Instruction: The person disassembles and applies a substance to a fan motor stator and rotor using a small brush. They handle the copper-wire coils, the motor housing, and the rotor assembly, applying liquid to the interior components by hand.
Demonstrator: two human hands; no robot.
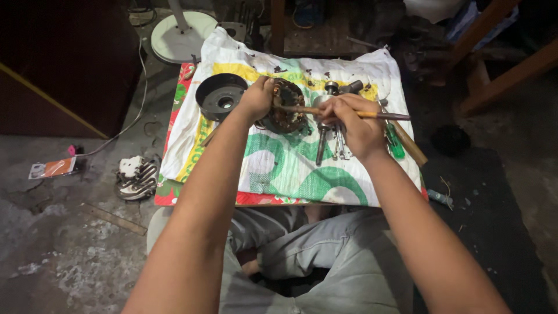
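A white sack cloth [279, 168] printed with green swirls and a yellow band covers the bench. The round housing [220, 96] is black, the stator [286, 107] dark with seemingly coppery windings, one screwdriver handle [395, 142] green.

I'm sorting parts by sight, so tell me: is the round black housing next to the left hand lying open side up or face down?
Open side up. The black housing shows its hollow inside and a central hole, resting on the printed sack.

Dim room, stained concrete floor [52, 256], wooden furniture legs [505, 75].
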